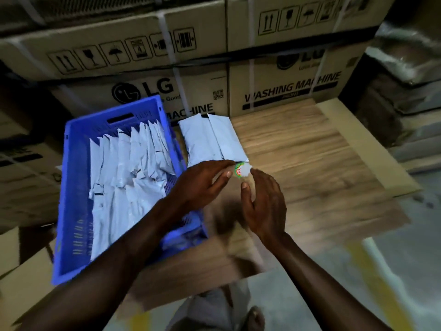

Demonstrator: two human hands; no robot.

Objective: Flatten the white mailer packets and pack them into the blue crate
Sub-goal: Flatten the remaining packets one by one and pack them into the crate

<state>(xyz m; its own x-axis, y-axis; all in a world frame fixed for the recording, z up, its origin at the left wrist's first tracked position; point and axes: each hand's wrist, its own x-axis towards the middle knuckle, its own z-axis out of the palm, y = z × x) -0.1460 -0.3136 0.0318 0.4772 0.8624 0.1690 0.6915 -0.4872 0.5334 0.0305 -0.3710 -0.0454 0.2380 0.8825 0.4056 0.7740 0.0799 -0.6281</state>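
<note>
A wood-grain worktop (298,149) stands in front of stacked cardboard boxes (286,91). The blue crate (71,187) sits on its left part, filled with white mailer packets (124,168) standing on edge. Just right of the crate, two more white packets (210,139) lie flat side by side on the boards.

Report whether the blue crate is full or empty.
Partly full. The blue crate holds a row of white mailer packets standing on edge, with bare blue floor showing along its left side.
</note>
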